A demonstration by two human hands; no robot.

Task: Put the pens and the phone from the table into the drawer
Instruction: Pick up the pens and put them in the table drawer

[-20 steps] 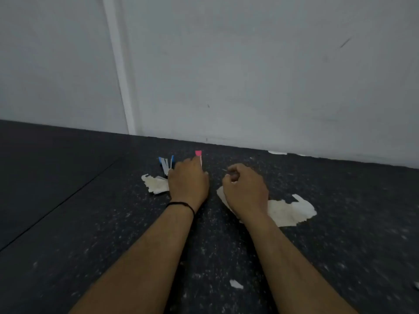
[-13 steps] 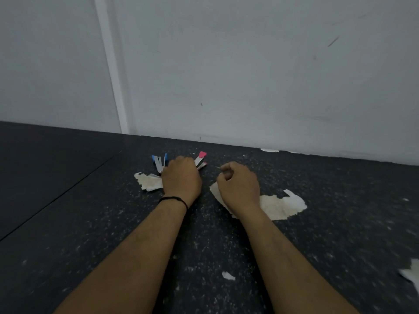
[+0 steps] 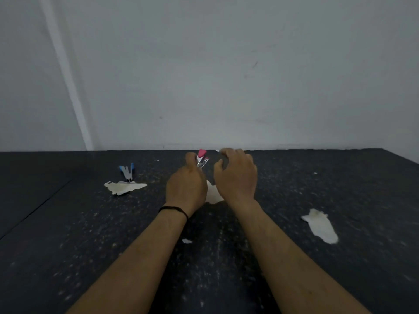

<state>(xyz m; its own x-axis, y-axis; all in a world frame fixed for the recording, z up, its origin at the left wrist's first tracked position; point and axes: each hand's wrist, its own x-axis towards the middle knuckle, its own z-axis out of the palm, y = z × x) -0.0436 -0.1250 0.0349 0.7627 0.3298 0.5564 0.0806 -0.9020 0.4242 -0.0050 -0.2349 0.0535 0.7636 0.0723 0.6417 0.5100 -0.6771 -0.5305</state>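
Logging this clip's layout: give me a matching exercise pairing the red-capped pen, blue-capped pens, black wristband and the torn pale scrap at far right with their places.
1 red-capped pen
2 blue-capped pens
3 black wristband
4 torn pale scrap at far right

A on left wrist
B alone on the dark table
C in left hand
D beside left scrap

1-C, 2-D, 3-A, 4-B

1. Red-capped pens: a small bunch with silvery barrels, caps pointing up and away, lifted off the table
2. Blue-capped pens: two lying on the dark table, splayed in a V, well left
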